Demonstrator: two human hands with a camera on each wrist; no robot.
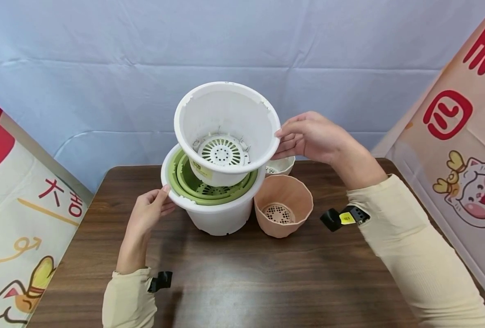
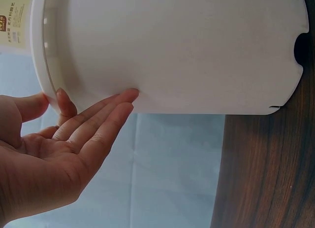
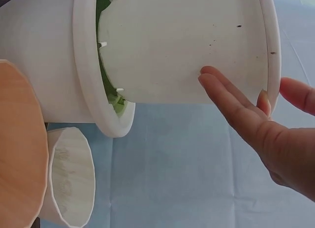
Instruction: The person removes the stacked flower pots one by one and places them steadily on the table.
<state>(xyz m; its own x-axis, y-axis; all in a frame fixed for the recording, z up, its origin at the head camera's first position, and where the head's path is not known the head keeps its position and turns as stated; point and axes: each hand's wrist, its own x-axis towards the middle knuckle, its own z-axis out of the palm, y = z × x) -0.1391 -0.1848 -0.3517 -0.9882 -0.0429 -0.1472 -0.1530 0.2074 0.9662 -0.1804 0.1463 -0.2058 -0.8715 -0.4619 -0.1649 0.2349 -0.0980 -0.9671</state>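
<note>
My right hand (image 1: 308,136) pinches the right rim of a white plastic flowerpot (image 1: 263,109), thumb at the lip and fingers along the outer wall. This pot is tilted toward me, its slotted base showing inside, its lower end within the larger pot stack. Beneath it, a larger white flowerpot (image 1: 214,221) stands on the table with green pots (image 1: 177,182) nested in it. With thumb and finger, my left hand (image 1: 149,210) pinches the larger pot's left rim; in the left wrist view the other fingers extend along its wall.
Right of the stack stands an orange-pink faceted pot (image 1: 283,191) with a perforated bottom. Behind it is a small white faceted pot (image 3: 74,176), partly hidden. The dark wooden table (image 1: 242,282) meets a pale blue cloth (image 1: 103,82) at the back; printed banners (image 1: 464,168) flank both sides.
</note>
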